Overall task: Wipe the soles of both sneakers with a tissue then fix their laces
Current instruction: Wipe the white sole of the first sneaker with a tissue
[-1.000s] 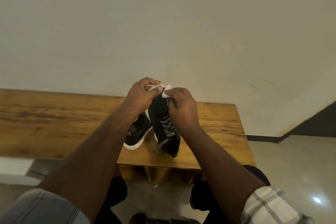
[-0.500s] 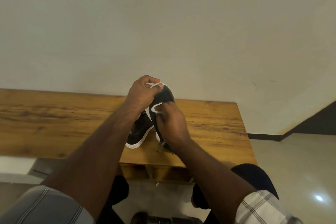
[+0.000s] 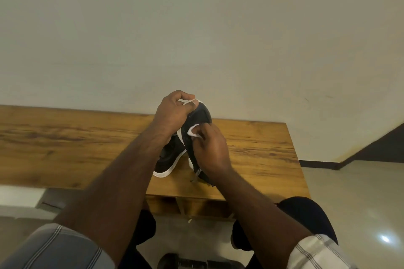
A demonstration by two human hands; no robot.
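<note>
Head view, left to right: a long wooden table (image 3: 65, 137) runs along the wall. On it lies one black sneaker (image 3: 167, 160) with a white sole. My left hand (image 3: 172, 113) grips the toe of the second sneaker (image 3: 202, 116), held tilted up above the table. My right hand (image 3: 211, 148) pinches a white tissue (image 3: 193, 132) against that sneaker's side, its lace (image 3: 197, 171) dangling below.

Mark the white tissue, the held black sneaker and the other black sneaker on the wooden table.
White tissue (image 3: 192, 132), head view: the fold showing beside the right hand's fingers.
Held black sneaker (image 3: 202, 113), head view: its dark toe.
Other black sneaker (image 3: 168, 160), head view: its black side.
</note>
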